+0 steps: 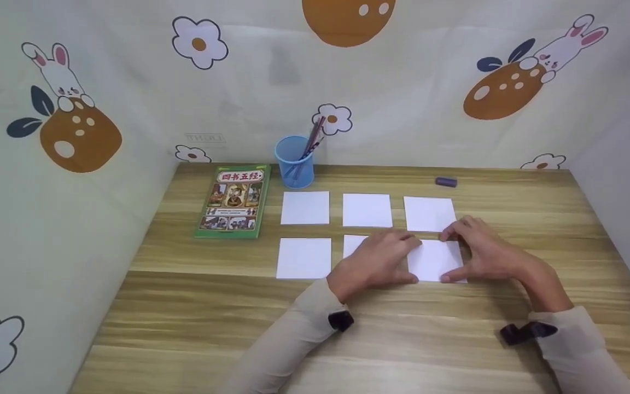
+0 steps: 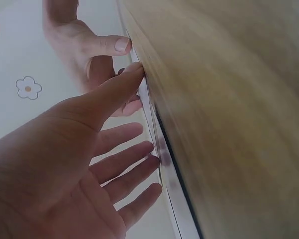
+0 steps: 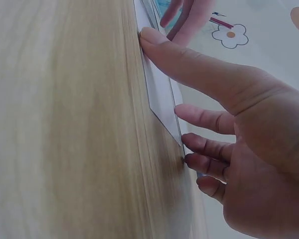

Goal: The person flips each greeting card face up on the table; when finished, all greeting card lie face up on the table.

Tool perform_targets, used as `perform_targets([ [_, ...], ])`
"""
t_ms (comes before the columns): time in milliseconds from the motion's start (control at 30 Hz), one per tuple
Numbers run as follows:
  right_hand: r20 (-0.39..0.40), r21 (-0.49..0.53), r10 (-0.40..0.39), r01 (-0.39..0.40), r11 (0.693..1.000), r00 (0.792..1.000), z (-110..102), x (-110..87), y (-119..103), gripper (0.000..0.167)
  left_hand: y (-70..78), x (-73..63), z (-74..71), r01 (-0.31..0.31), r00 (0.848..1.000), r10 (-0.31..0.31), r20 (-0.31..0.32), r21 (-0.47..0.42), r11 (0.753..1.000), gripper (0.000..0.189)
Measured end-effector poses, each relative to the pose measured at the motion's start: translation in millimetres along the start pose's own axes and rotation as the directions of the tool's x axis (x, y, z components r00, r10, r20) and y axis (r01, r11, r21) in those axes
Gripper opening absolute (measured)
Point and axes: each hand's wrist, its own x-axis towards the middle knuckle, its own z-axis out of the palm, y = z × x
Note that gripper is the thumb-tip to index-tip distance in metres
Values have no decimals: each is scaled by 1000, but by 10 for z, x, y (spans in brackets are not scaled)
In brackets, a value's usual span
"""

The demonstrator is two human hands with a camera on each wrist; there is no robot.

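Note:
Several square white cards lie flat on the wooden table in two rows of three. My left hand reaches over the front middle card, covering most of it. Its thumb and fingertips touch the left side of the front right card. My right hand is at that card's right side, with the thumb on its front edge and the fingers near its back edge. Both wrist views show the fingers extended or loosely bent, and the card lying on the table. The back right card lies just behind the right fingertips.
Beyond the cards stand a blue mesh pen cup with pencils and, to its left, a green book. A small dark cylinder lies at the back right. The front left card is beside my left hand. Patterned cloth walls border the table.

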Motion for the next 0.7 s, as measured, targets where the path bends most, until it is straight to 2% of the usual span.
perform_targets([
  [67,3,12,9,-9,1000,1000,-3,2,-10,84,-1,4,-2,5,1000,-4,2,-25,1000,75],
  [200,-26,43,-25,26,999,999,-3,19,-15,81,-9,7,-8,3,1000,-3,-10,-52,999,78],
  [267,-43,84,-35,39,996,998,-7,39,-7,77,-16,4,-15,-1,1000,-1,-27,-61,998,81],
  [367,-64,161,-9,19,987,998,-23,65,11,68,-22,6,-25,-13,998,9,-55,-74,997,78],
  [433,-72,252,24,-5,968,997,-39,73,21,60,-22,11,-26,-18,998,13,-67,-79,997,72],
  [500,-91,363,55,-19,931,994,-54,71,18,53,-13,18,-24,-17,997,11,-76,-79,997,64],
  [600,-141,531,94,-4,847,986,-69,66,-13,46,2,23,-17,-16,995,2,-100,-142,990,55],
  [633,-160,582,99,13,813,982,-72,64,-28,44,8,26,-16,-17,994,-5,-107,-195,981,54],
  [667,-181,631,99,38,775,979,-74,65,-42,42,17,30,-18,-22,993,-10,-115,-278,960,54],
  [700,-198,670,90,67,739,976,-75,66,-59,40,22,39,-20,-35,993,-11,-121,-370,929,52],
])
